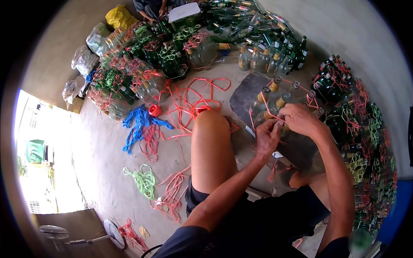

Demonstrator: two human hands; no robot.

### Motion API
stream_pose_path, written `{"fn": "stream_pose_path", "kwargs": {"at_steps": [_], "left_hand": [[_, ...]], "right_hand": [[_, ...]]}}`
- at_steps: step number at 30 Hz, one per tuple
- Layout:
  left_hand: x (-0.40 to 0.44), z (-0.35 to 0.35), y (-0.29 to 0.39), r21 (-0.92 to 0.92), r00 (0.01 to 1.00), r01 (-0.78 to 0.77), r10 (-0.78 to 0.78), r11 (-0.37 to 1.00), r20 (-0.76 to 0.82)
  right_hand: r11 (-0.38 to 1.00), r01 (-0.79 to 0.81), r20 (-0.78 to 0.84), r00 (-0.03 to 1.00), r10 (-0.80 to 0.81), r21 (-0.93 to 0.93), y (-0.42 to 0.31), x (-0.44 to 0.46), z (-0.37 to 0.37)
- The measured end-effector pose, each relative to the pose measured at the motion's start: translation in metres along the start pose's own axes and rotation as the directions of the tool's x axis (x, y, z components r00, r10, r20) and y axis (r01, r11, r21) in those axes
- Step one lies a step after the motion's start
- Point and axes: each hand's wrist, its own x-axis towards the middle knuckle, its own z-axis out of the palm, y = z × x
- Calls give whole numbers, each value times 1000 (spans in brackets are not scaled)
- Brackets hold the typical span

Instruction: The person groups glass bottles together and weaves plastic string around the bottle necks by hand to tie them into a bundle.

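Observation:
A cluster of clear glass bottles [282, 102] stands upright on a dark flat board [244, 95] in front of me. Pink plastic string [251, 115] runs around the bottle necks and crosses between them. At the near side of the cluster, my left hand [268, 136] pinches the string between thumb and fingers. Close beside it, my right hand [300, 119] is closed on the string too, its fingertips partly hidden behind the hand. The two hands almost touch, just by the nearest bottle necks.
Tied bottle bundles [112, 88] line the left wall, and more bundles [340, 81] stand at right. Loose bottles [241, 21] are piled at the back, near another person [151, 9]. Red string [189, 96], blue string [142, 124] and green string [143, 180] lie on the floor.

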Motion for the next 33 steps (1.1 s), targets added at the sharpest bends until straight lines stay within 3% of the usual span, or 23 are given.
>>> {"fn": "stream_pose_path", "kwargs": {"at_steps": [5, 10, 11, 20, 26, 29, 33], "left_hand": [[4, 0, -14, 75, 999, 0, 3, 997, -34], [4, 2, -5, 167, 998, 23, -14, 986, -55], [4, 6, -9, 96, 994, -36, 45, 995, -95], [3, 7, -6, 177, 993, 13, 8, 984, -120], [1, 8, -8, 93, 990, 25, -12, 995, -143], [1, 8, -4, 108, 989, 33, -17, 994, -145], [-1, 7, 6, 128, 990, 42, -24, 991, -138]], "right_hand": [[990, 23, -35, 999, -19, 142, 3, 0, 1], [999, 20, 63, 998, -22, 30, 12, 8, -1], [1000, 21, 83, 996, -21, 3, 16, 10, 1], [987, 67, 252, 967, -28, -146, 2, 21, -16], [932, 209, 177, 971, -161, -297, -12, 11, -25], [847, 273, 173, 961, -216, -457, -16, 8, -26], [784, 284, 115, 957, -266, -551, -16, 2, -24]]}}
